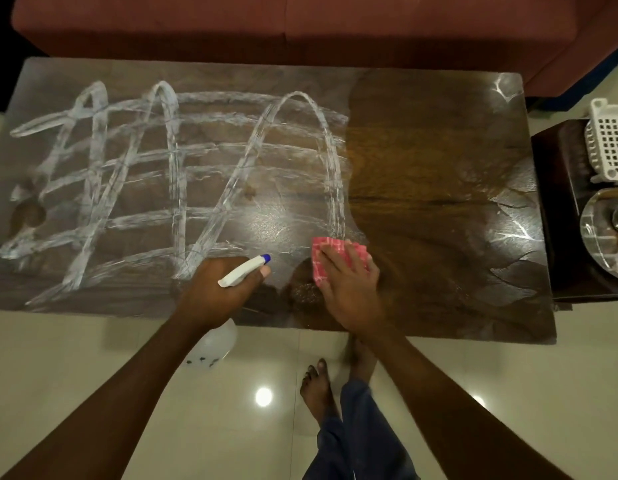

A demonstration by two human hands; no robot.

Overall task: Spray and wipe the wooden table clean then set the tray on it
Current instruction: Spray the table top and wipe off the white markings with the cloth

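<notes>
Wooden table [421,168] under both hands: left hand [224,294] curled round spray bottle [243,271], right hand [349,282] flat on pink cloth [326,244].

Bare arms: left forearm [127,375] and right forearm [439,382] uncovered all the way to the frame edge. The left grip [224,292] and right grip [349,285] are bare too. Loose dark-blue trousers [359,431], creased fabric, hem ending above the ankle. Feet bare: front foot [316,386] with toes showing, rear foot [361,355] blurred.
</notes>
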